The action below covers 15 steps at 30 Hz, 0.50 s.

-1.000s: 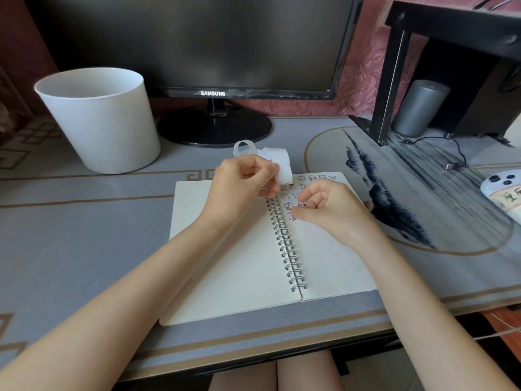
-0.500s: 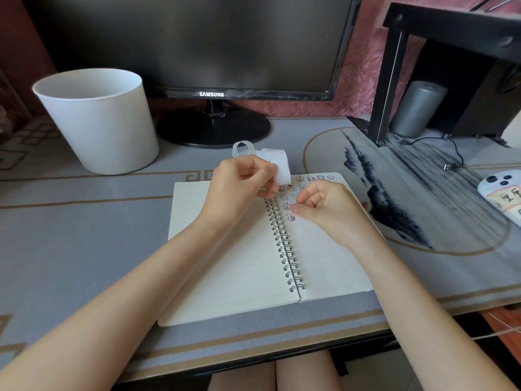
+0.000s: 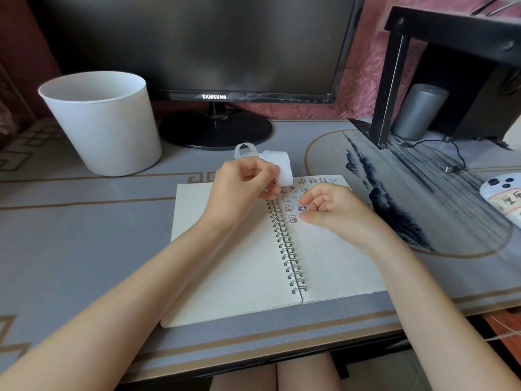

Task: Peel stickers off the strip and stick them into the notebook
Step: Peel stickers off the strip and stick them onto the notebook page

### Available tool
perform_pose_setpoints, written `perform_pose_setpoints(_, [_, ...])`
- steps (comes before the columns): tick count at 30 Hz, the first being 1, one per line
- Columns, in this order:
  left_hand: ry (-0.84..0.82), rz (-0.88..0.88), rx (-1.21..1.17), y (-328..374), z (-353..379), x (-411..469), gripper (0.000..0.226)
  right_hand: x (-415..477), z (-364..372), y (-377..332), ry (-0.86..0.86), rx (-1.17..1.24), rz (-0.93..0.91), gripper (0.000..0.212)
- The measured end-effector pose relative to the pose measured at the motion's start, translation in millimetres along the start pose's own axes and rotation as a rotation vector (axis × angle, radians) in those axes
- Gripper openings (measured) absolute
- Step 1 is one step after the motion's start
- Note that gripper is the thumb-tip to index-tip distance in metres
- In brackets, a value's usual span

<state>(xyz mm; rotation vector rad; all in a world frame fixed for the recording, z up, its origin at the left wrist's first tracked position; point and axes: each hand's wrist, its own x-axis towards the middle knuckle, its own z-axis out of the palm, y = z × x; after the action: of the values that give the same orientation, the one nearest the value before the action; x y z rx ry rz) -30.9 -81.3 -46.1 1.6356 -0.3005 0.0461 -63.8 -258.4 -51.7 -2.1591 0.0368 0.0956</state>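
An open spiral notebook (image 3: 231, 263) lies flat on the desk, with several small cartoon stickers (image 3: 313, 180) in rows at the top of its right page. My left hand (image 3: 242, 190) hovers over the top of the spiral binding, holding a curled white sticker strip (image 3: 283, 167) that sticks up behind the fingers. My right hand (image 3: 329, 210) rests on the right page with its fingers curled. Its index finger and thumb pinch a small sticker (image 3: 302, 208) right at the paper, below the stuck rows.
A white bucket (image 3: 107, 122) stands at the back left. A monitor stand (image 3: 214, 128) is behind the notebook. On the right are a black shelf leg (image 3: 386, 88), a grey cylinder (image 3: 417, 111), a loose cable (image 3: 451, 167) and a phone (image 3: 504, 196).
My right hand has edged slightly down and left onto the page with the sticker. My left hand and the strip have stayed put.
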Motion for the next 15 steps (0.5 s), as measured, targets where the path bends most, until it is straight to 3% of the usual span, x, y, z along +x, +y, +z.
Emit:
perform_pose_setpoints(5, [0.002,0.013,0.013,-1,0,1,0.023,4,-2,-11,0.14,0.053,-0.079,0.007])
perform_pose_setpoints(11, [0.019,0.041,-0.002,0,-2,1,0.02,8,2,-30,0.27,-0.068,-0.38,0.024])
perform_pose_setpoints(15, [0.061,0.056,-0.027,2,-3,1,0.02,11,8,-29,0.307,-0.119,-0.441,0.02])
